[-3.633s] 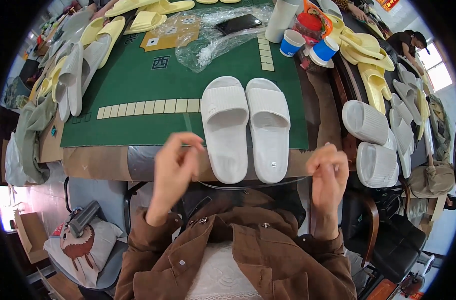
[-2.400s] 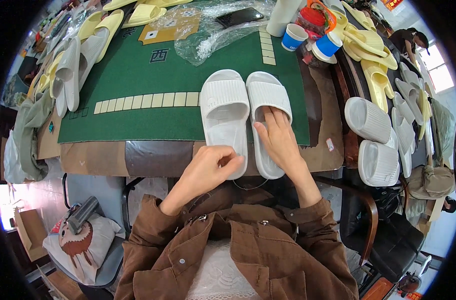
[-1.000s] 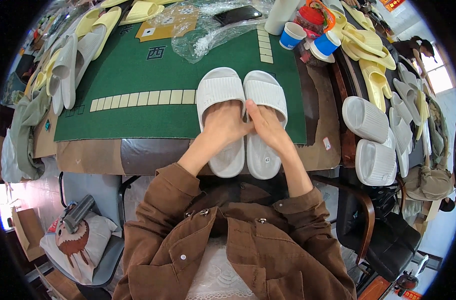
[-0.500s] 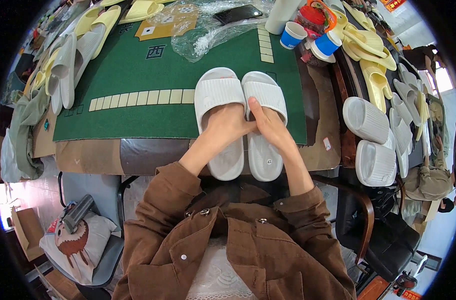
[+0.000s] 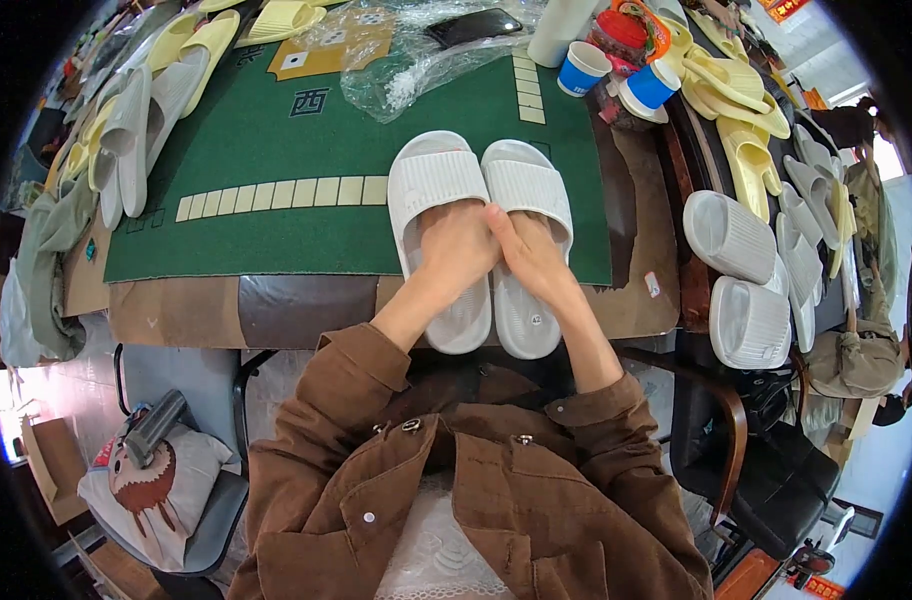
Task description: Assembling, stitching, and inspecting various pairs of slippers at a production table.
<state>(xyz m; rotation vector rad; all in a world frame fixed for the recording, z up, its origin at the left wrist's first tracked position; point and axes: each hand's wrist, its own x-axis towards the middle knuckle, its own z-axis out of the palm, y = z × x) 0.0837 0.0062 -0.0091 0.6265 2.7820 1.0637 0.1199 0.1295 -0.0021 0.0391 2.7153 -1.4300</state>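
Two pale grey slide slippers stand side by side, their heels reaching over the near edge of the table. My left hand [image 5: 458, 243] is pushed into the left slipper [image 5: 438, 180], its fingers hidden under the ribbed strap. The right slipper [image 5: 528, 190] has my right hand [image 5: 532, 258] in it the same way, fingers also out of sight beneath the strap. My right thumb lies across the gap against the left hand, so the two hands touch. Under the slippers' front parts is a green mat [image 5: 306, 240] printed with cream rectangles.
Another pair of grey slippers [image 5: 751, 320] sits at the right, with yellow slippers [image 5: 748, 165] behind. More grey slippers [image 5: 126, 140] line the left. Paper cups [image 5: 582, 70], a phone [image 5: 473, 27] and clear plastic wrap [image 5: 406, 85] lie far back. Chairs [image 5: 736, 450] flank me.
The right thumb has come down from the strap to rest against my left hand, and the hands are closer together. The left slipper's heel has shifted slightly right and away from me.
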